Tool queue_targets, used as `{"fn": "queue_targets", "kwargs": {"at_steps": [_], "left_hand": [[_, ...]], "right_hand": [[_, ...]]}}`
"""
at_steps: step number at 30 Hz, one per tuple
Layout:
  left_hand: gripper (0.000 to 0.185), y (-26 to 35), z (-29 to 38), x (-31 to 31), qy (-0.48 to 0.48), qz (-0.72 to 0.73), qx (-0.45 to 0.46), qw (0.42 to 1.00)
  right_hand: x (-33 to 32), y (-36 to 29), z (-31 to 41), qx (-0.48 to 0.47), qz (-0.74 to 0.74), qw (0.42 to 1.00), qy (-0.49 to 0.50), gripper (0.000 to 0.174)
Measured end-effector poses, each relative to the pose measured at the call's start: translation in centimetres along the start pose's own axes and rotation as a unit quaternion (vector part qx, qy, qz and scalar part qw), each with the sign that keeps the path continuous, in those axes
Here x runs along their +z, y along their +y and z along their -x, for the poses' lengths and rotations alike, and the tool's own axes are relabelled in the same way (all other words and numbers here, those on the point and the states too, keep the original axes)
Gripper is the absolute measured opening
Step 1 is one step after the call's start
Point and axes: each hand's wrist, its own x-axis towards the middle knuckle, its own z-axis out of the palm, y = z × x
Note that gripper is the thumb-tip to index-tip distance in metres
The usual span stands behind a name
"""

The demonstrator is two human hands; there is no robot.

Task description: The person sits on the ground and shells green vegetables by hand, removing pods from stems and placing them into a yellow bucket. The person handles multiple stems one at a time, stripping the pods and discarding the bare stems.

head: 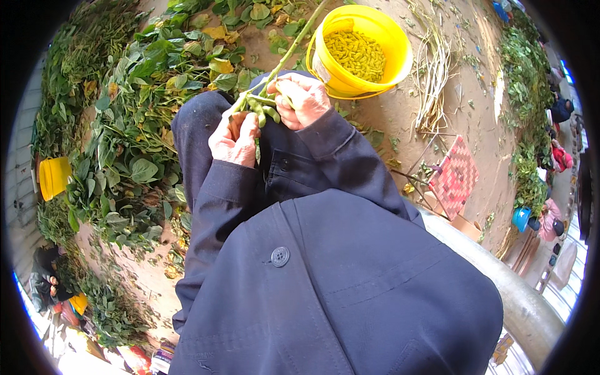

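My left hand (236, 139) is closed around the lower part of a green soybean stalk (290, 51), above my knees. Several plump green pods (260, 110) hang from the stalk between my two hands. To the right of them, my right hand (302, 101) pinches a green pod against the stalk with thumb and fingers. The stalk's long bare stem runs up past the left side of a yellow plastic bucket (401, 51). Picked pods (358, 54) lie in that bucket, which stands just beyond my right hand.
Heaped leafy soybean plants (140, 117) cover the ground on the left. Stripped stalks (431, 84) lie right of the bucket, near a folding stool with a red woven seat (454, 178). A metal pipe (506, 286) passes at the lower right. Other people (551, 220) sit further off.
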Motion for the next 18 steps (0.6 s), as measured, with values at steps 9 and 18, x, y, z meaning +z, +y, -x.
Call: {"fn": "queue_targets", "kwargs": {"at_steps": [9,18], "left_hand": [[0.013,-0.2,-1.4,1.0,-0.005,0.060,-0.054,0.997],[0.013,1.1,-1.6,-0.6,-0.068,0.067,-0.089,0.991]], "right_hand": [[-0.6,0.3,-0.1,0.005,-0.040,0.999,-0.027,0.015],[-2.3,0.8,0.6,0.035,-0.055,0.986,-0.154,0.037]]}}
